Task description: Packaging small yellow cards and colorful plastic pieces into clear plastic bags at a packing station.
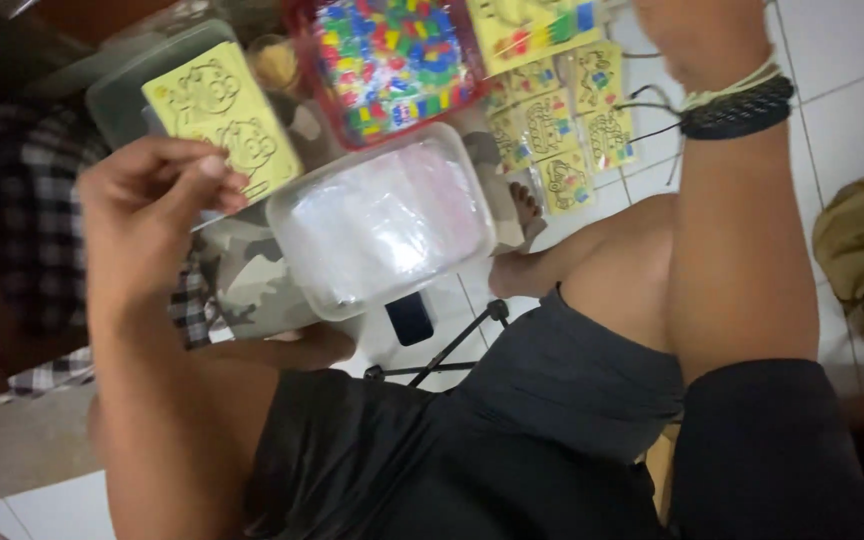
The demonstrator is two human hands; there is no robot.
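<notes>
Head view | clear tub [304,200]: plastic bags | red tray [297,60]: coloured pieces

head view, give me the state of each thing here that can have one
left hand: fingers pinched, grip unclear
yellow card: flat beside the left hand, contact unclear
clear tub: filled with clear bags
red tray: full of coloured pieces
right hand: mostly cut off by the frame

Looks like somebody's home, probably: white tiled floor [852,90], person sitting on it, a tub of colourful beads [392,60] and yellow craft cards [562,130] spread around.
</notes>
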